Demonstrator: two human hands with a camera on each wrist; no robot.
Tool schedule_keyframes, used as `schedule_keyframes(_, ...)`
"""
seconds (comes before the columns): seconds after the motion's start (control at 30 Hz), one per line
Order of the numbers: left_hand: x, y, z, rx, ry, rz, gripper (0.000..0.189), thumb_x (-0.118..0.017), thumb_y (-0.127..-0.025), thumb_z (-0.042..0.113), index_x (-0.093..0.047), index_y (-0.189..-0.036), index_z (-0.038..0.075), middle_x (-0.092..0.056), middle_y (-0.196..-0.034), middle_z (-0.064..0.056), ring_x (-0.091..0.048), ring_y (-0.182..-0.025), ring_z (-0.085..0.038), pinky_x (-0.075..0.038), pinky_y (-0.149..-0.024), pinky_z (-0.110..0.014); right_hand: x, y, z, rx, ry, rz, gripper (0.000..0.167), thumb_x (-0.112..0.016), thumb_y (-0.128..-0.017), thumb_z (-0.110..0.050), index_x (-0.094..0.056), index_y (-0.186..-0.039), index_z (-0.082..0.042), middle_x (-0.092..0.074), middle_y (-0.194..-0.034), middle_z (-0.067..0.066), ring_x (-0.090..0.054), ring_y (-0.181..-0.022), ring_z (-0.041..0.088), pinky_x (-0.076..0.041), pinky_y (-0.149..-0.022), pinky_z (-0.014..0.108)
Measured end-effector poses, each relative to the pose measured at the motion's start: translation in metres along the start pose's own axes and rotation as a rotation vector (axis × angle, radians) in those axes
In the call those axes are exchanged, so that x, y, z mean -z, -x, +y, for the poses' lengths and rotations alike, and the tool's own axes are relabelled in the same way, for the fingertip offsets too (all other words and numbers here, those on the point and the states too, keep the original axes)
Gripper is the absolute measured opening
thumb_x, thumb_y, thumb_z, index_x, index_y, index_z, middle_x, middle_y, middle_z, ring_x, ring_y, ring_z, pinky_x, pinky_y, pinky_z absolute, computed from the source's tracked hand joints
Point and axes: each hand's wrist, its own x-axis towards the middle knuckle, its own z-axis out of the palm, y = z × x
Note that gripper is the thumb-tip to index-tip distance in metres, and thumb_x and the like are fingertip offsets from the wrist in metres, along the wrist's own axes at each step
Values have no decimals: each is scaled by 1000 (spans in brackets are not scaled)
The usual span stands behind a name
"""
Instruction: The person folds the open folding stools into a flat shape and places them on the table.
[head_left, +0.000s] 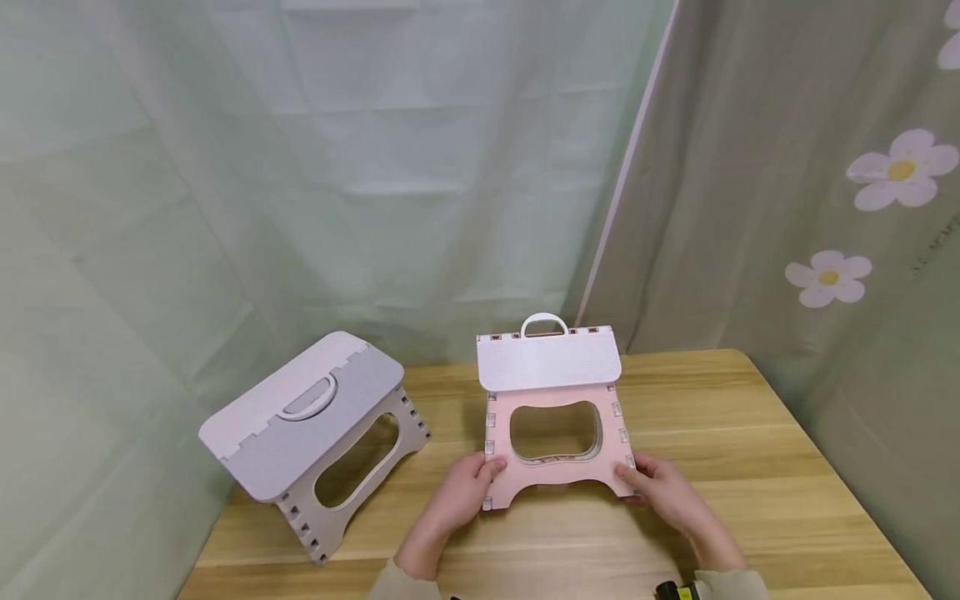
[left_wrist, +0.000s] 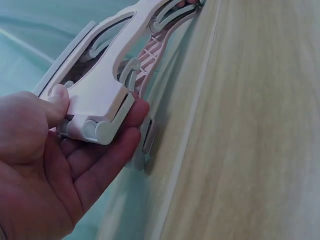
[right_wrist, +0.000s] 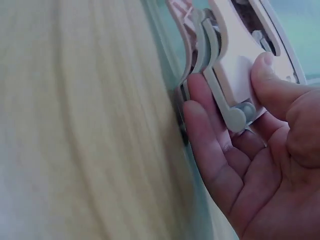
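A pink folding stool (head_left: 550,364), partly folded, is tilted toward me with its white carry loop (head_left: 545,317) at the top. My left hand (head_left: 459,493) grips the foot of its leg panel on the left, thumb on the outer face. On the right, the opposite foot is pinched by my right hand (head_left: 666,493), thumb in front and fingers behind. In both wrist views the fingers reach between the front leg panel (left_wrist: 100,97) and the rear one, which stand slightly apart. White hinge pieces (right_wrist: 234,117) show along the panel edges.
A second folding stool (head_left: 315,417), with a pink and grey top, stands unfolded at the table's left. The wooden table (head_left: 765,500) has a rounded far right corner. Pale green curtains (head_left: 375,167) hang close behind and around it, flowered on the right.
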Motion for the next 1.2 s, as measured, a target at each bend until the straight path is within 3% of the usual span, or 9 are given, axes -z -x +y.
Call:
schedule_keyframes(0.1,-1,1,-1,-23,-2,5,28,-61,-111,29,-73,-107,5,-70,-89,0,-63,-83,-14,-52,-75,-35,0,1,4,-2,35,31,47,-61,-111,-17,-52,-141,19,-71,-114,17,-68,-95,20,-60,-81,35)
schedule_keyframes(0.23,-5,0,1,-91,-120,28,19,-69,-103,12,-67,-118,1,-71,-102,-6,-63,-93,-19,-54,-84,-42,-2,2,3,-12,152,139,45,-68,-107,-18,-60,-139,13,-74,-116,17,-68,-95,19,-58,-78,32)
schedule_keyframes(0.4,-10,-1,2,-109,-217,110,43,-79,-95,6,-51,-127,5,-69,-101,-7,-61,-91,-20,-53,-84,-44,-5,1,-2,-27,161,205,44,-74,-103,-15,-54,-133,11,-76,-112,18,-70,-93,19,-56,-77,30)
schedule_keyframes(0.53,-12,-2,2,-50,-142,136,72,-83,-92,5,-36,-147,4,-75,-101,-5,-65,-86,-14,-53,-82,-41,-4,0,-3,-34,125,212,57,-74,-103,-14,-39,-142,9,-76,-110,24,-73,-92,24,-55,-74,31)
schedule_keyframes(0.67,-10,-1,5,16,-68,117,88,-85,-91,5,-31,-159,-3,-77,-100,-6,-68,-83,-13,-56,-82,-41,-2,1,-4,-43,179,204,63,-71,-105,-18,-42,-149,16,-76,-113,22,-74,-94,23,-56,-75,29)
schedule_keyframes(0.87,-8,1,4,81,10,76,71,-82,-92,2,-46,-153,-6,-75,-103,-12,-68,-86,-18,-58,-73,-33,-2,3,-5,-73,276,200,57,-74,-103,-23,-57,-138,19,-78,-100,10,-67,-87,17,-52,-75,28)
schedule_keyframes(0.97,-7,2,3,53,-29,110,67,-86,-89,2,-54,-147,-5,-67,-102,-6,-61,-89,-19,-53,-78,-33,-3,4,-6,-69,237,172,59,-73,-103,-20,-53,-140,22,-78,-98,11,-67,-85,18,-53,-72,29)
schedule_keyframes(1.1,-6,2,4,1,-106,157,62,-90,-83,5,-61,-137,-3,-55,-110,-9,-55,-100,-25,-48,-90,-42,-3,5,-7,-73,196,159,63,-73,-104,-18,-48,-143,23,-77,-97,12,-66,-80,19,-52,-66,29)
schedule_keyframes(1.2,-6,2,5,0,-68,129,58,-88,-85,2,-60,-136,-2,-58,-117,-13,-61,-105,-27,-53,-90,-45,-3,7,-8,-79,209,175,62,-73,-104,-20,-49,-143,22,-77,-100,12,-67,-82,19,-53,-68,30)
